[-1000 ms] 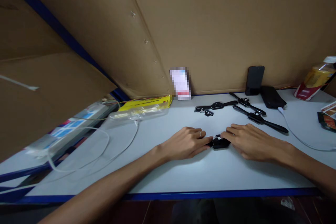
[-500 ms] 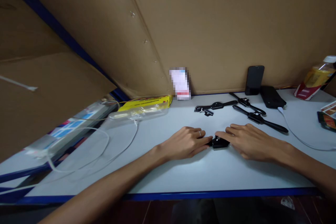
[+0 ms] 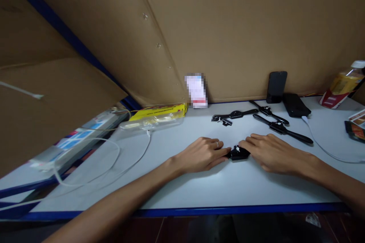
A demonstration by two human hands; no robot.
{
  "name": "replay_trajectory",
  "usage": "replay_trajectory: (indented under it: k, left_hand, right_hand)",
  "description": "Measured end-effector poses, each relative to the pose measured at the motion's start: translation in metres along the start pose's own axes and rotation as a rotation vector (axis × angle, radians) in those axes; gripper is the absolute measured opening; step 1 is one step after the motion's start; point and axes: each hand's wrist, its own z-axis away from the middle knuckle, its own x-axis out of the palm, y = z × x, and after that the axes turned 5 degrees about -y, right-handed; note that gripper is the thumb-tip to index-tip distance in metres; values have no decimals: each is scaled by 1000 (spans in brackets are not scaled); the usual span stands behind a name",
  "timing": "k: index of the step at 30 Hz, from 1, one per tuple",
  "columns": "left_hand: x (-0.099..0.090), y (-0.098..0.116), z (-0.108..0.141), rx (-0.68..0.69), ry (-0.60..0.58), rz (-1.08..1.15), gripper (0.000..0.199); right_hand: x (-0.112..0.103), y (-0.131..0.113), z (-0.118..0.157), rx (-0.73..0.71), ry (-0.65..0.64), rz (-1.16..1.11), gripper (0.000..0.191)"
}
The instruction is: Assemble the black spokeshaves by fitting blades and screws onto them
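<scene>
Both my hands grip a black spokeshave [image 3: 240, 155] lying low over the tabletop, one at each end. My left hand [image 3: 203, 154], with a ring on one finger, is closed around the left handle. The right handle is hidden inside my right hand [image 3: 270, 154], whose fingers are curled round it. A silvery screw shows at the middle of the tool. Behind my hands lie further spokeshaves: one [image 3: 281, 128] slants on the right, another [image 3: 267, 111] is just behind it, and a third black body [image 3: 236, 114] has a small loose black plate [image 3: 226, 122] in front.
A pixelated phone [image 3: 196, 91] and a dark phone [image 3: 276, 87] lean on the cardboard wall [image 3: 242, 26]. Beside the latter lies a black power bank [image 3: 296, 105] with a white cable. A drink bottle [image 3: 340, 85] stands right; a yellow packet [image 3: 159, 111] and clear plastic case lie left.
My right thumb and forefinger have shifted slightly right, off the middle of the spokeshave, so its screw shows more fully. The left hand keeps its place.
</scene>
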Motion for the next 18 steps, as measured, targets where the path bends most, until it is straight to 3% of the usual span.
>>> replay_trajectory:
  k: [2, 6, 13, 18]
  left_hand:
    - [0, 0, 0, 1, -1, 2, 34]
    - [1, 0, 0, 3, 10, 0, 34]
    - [-1, 0, -1, 6, 12, -2, 34]
    - [1, -1, 0, 9, 12, -6, 36]
  right_hand:
    - [-3, -1, 0, 29, -24, -2, 52]
    - [-5, -2, 1, -24, -7, 30, 76]
    - [-2, -1, 1, -10, -11, 22, 58]
    - [-1, -1, 1, -27, 7, 45, 73]
